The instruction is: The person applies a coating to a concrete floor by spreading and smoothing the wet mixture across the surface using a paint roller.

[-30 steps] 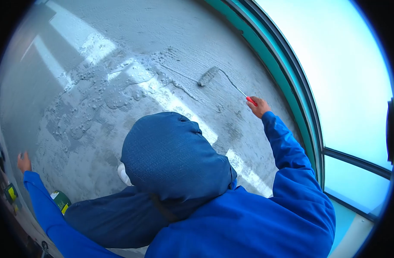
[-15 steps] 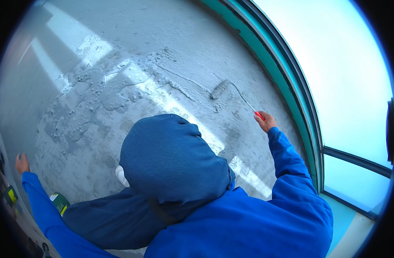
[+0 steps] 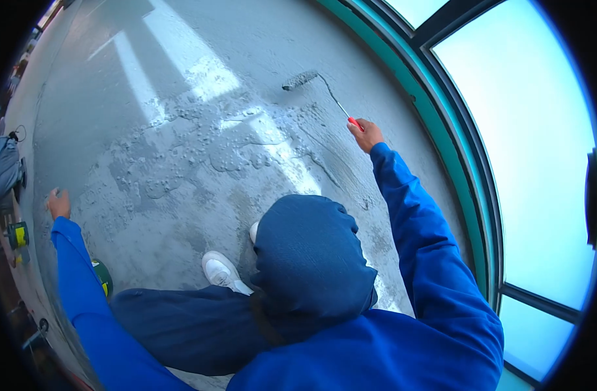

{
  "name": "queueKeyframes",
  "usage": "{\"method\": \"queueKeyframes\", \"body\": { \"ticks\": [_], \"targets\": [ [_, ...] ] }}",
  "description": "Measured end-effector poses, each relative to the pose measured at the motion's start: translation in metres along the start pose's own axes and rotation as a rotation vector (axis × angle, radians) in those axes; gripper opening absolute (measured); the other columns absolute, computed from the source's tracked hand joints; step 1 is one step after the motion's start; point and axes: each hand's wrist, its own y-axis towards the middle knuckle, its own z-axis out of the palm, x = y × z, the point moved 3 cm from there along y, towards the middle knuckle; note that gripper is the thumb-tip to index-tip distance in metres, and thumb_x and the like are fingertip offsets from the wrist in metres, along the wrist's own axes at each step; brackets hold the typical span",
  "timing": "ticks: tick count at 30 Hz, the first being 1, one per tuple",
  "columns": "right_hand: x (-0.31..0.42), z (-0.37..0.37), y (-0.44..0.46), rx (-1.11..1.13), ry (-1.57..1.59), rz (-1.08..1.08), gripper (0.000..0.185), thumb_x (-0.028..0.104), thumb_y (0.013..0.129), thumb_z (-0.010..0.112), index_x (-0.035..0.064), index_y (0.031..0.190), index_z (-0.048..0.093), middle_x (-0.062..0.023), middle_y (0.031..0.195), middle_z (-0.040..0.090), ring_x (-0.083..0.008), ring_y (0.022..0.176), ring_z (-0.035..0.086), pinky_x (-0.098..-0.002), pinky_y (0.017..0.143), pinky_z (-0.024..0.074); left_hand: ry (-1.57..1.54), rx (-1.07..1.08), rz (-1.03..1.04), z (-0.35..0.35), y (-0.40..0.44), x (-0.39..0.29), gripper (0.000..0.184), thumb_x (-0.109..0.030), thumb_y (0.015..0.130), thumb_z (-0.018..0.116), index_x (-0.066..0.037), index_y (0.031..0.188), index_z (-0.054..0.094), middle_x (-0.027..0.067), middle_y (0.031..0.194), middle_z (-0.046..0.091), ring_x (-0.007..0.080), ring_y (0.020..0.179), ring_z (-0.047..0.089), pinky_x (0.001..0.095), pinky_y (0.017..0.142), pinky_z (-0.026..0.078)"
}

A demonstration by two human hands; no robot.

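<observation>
I have the right hand (image 3: 367,135) wrapped firmly about the red handle (image 3: 355,123) of a roller (image 3: 301,80), fingers closed right round it; the left hand (image 3: 59,204) hangs out to the side, fingers loosely bent and part open, with nothing that I can see in them. Gripping the handle at its end probably buys reach, since the bent wire frame (image 3: 333,94) carries the roller well out ahead of the body. The roller, coated in grey, seems to lie on the floor (image 3: 181,234) beyond the lumpy grey coating (image 3: 194,150), though from up here I cannot judge how hard it presses. I take the outstretched left arm (image 3: 83,287) to be a counterweight for the crouch, with the knee (image 3: 314,254) folded up beneath my view and a white shoe (image 3: 221,268) planted beside it. A green container (image 3: 102,277) stands between that arm and the leg, partly hidden, perhaps kept close for easy reach. Further out, teal trim (image 3: 435,137) borders the floor under bright window panes (image 3: 513,98) on the right.
</observation>
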Motion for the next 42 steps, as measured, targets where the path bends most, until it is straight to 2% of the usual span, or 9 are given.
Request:
{"method": "queueKeyframes", "body": {
  "ticks": [3,7,22,25,29,30,32,35,42],
  "targets": [
    [0.021,0.016,0.025,-0.029,-0.01,-0.023,0.041,0.042,0.083,0.053,0.0069,0.103,0.063,-0.0197,0.09,0.064,-0.0351,0.086,0.061,-0.042,0.077,0.046,-0.016,-0.015,-0.005,-0.003,-0.009,-0.008,0.048,-0.032,0.081,0.057,-0.009,0.122,0.051,0.019,0.124,0.047,0.0341,0.116,0.042,0.042,0.096,0.037],
    [0.004,0.016,0.005,0.018,-0.086,-0.003,0.039,0.042,0.083,0.052,0.0092,0.101,0.063,-0.0197,0.09,0.063,-0.0365,0.087,0.06,-0.0433,0.078,0.0459,-0.066,0.013,0.011,0.008,-0.003,0.004,0.048,-0.031,0.081,0.057,-0.009,0.123,0.051,0.0188,0.125,0.046,0.0343,0.117,0.041,0.0432,0.096,0.037],
    [-0.187,-0.068,-0.259,0.017,-0.183,0.359,0.037,0.041,0.083,0.056,0.0117,0.105,0.061,-0.017,0.092,0.063,-0.0334,0.087,0.061,-0.0414,0.075,0.0472,0.014,0.042,0.13,0.047,0.042,0.001,0.051,-0.034,0.081,0.057,-0.005,0.123,0.051,0.016,0.123,0.052,0.0324,0.117,0.044,0.0412,0.098,0.035],
    [-0.233,-0.085,-0.305,-0.001,-0.209,0.348,0.035,0.036,0.083,0.058,0.0067,0.102,0.06,-0.0152,0.081,0.062,-0.0271,0.076,0.06,-0.0379,0.069,0.0457,0.025,0.034,0.15,0.044,0.042,0.011,0.05,-0.034,0.081,0.057,-0.006,0.122,0.052,0.016,0.124,0.051,0.0328,0.116,0.045,0.0412,0.097,0.036],
    [-0.262,-0.117,-0.34,0.112,-0.126,0.396,0.039,0.04,0.084,0.056,0.0056,0.101,0.061,-0.016,0.082,0.062,-0.0287,0.076,0.06,-0.0389,0.07,0.045,-0.041,0.032,0.029,0.04,0.038,0.021,0.049,-0.035,0.08,0.057,-0.007,0.121,0.053,0.0167,0.124,0.051,0.0332,0.115,0.046,0.0408,0.097,0.036],
    [-0.266,-0.12,-0.343,0.114,-0.101,0.416,0.039,0.04,0.084,0.056,0.005,0.1,0.061,-0.0159,0.081,0.062,-0.0282,0.075,0.059,-0.0388,0.069,0.0447,-0.011,0.029,0.076,0.041,0.041,0.025,0.05,-0.035,0.08,0.057,-0.007,0.121,0.053,0.0171,0.123,0.052,0.0333,0.115,0.047,0.0406,0.097,0.036],
    [-0.269,-0.12,-0.336,0.123,-0.09,0.425,0.04,0.041,0.084,0.055,0.0046,0.099,0.061,-0.0158,0.08,0.062,-0.0276,0.074,0.059,-0.0387,0.069,0.0444,0.05,0.017,0.163,0.041,0.048,0.036,0.05,-0.036,0.079,0.057,-0.007,0.12,0.054,0.018,0.122,0.052,0.0335,0.114,0.047,0.0404,0.096,0.037],
    [-0.259,-0.108,-0.294,0.107,-0.111,0.371,0.042,0.043,0.084,0.054,0.0048,0.101,0.061,-0.016,0.08,0.062,-0.028,0.076,0.06,-0.0388,0.07,0.0446,0.047,-0.012,0.143,0.036,0.051,0.036,0.051,-0.037,0.078,0.057,-0.007,0.12,0.054,0.0187,0.12,0.054,0.034,0.112,0.049,0.04,0.095,0.038],
    [-0.159,-0.058,-0.124,0.031,-0.201,0.148,0.043,0.044,0.083,0.054,0.0083,0.106,0.062,-0.0189,0.096,0.063,-0.0343,0.091,0.06,-0.0413,0.079,0.0458,0.013,-0.029,0.167,0.015,0.04,0.037,0.051,-0.035,0.078,0.059,-0.005,0.119,0.054,0.0192,0.118,0.056,0.0345,0.111,0.051,0.0396,0.094,0.038]
  ]
}}
